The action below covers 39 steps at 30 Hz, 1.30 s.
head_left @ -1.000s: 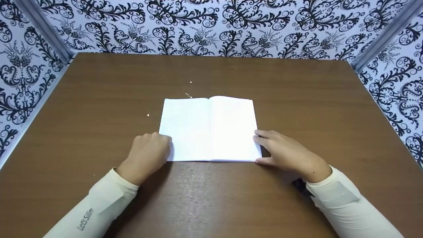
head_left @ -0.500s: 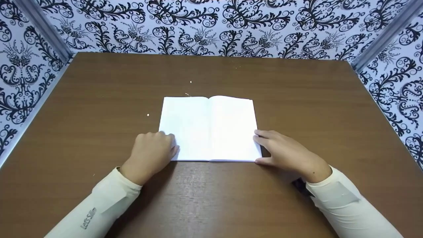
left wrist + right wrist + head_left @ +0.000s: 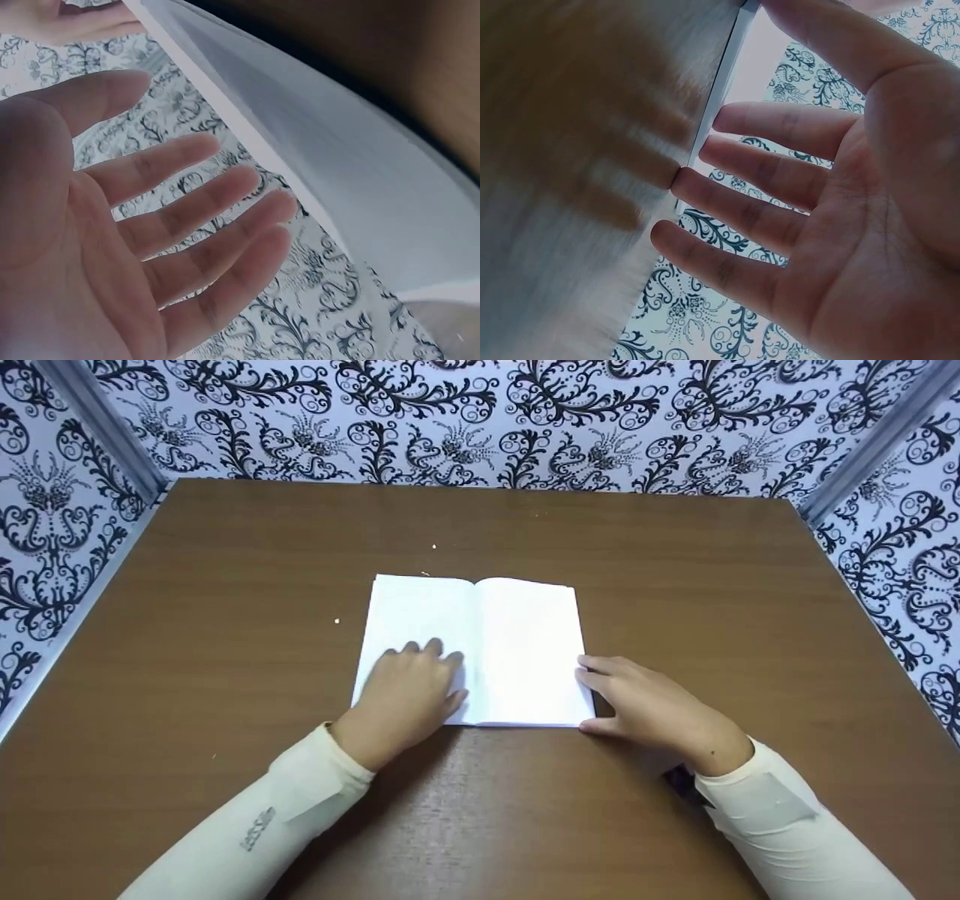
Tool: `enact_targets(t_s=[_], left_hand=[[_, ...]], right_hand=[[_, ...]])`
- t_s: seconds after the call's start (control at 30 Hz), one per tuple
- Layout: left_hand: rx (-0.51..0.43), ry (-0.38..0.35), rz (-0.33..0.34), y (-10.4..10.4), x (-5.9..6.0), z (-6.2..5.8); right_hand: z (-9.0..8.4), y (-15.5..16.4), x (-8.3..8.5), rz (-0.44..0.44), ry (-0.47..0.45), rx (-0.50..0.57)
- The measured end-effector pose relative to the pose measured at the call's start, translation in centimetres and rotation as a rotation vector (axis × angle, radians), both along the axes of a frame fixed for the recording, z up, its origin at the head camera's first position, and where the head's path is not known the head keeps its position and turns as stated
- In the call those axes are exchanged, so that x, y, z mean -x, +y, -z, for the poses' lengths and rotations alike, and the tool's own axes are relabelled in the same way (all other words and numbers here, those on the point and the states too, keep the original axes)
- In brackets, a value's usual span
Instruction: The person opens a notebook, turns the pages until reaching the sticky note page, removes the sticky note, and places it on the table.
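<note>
A thin white paper booklet (image 3: 474,649) lies open and flat near the middle of the brown wooden bench (image 3: 675,555), a little closer to the near edge than the far one, its two blank pages meeting at a centre fold. It looks light and limp: single sheets that would bend, curl or crease under little force, and smooth enough to slide on the polished wood unless held down. The safest places to take hold would seem to be the outer page edges or the lower corners, with one flat palm pinning the rest. The left hand (image 3: 411,690) rests palm-down on the lower part of the left page, fingers nearly straight and spread slightly, gripping nothing; the left wrist view shows the same loosely extended fingers (image 3: 187,225) beside a white page edge (image 3: 322,172). The right hand (image 3: 645,701) lies on the bench at the booklet's lower right corner, fingers relaxed and almost straight, their tips touching the right page's outer edge, thumb by the near corner; it holds nothing either. Cream sleeves cover both forearms. Black-and-white patterned walls (image 3: 480,420) enclose the bench on three sides.
</note>
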<state>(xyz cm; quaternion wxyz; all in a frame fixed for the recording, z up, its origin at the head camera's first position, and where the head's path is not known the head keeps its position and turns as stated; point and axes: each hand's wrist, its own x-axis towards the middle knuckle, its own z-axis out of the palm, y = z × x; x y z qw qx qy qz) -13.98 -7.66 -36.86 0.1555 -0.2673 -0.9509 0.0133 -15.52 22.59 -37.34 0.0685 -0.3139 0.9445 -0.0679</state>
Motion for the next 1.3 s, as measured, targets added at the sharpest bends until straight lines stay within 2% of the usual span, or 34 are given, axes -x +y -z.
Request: enact_targets(t_s=[0.2, 0.37, 0.63, 1.17, 1.3], left_hand=[[0.030, -0.084, 0.006, 2.5, 0.2, -0.3], [0.095, -0.161, 0.000, 4.3, 0.2, -0.2], [0.169, -0.211, -0.034, 5.3, -0.2, 0.3], [0.129, -0.208, 0.002, 4.9, -0.2, 0.3], [0.117, -0.171, 0.019, 4.6, -0.3, 0.4]], right_hand=[[0.0, 0.0, -0.1, 0.007, -0.004, 0.002], [0.0, 0.0, -0.1, -0.001, 0.006, -0.001], [0.2, 0.0, 0.0, -0.009, 0.017, 0.000], [0.0, 0.2, -0.1, 0.011, -0.009, 0.022], [-0.1, 0.1, -0.1, 0.022, -0.022, 0.021]])
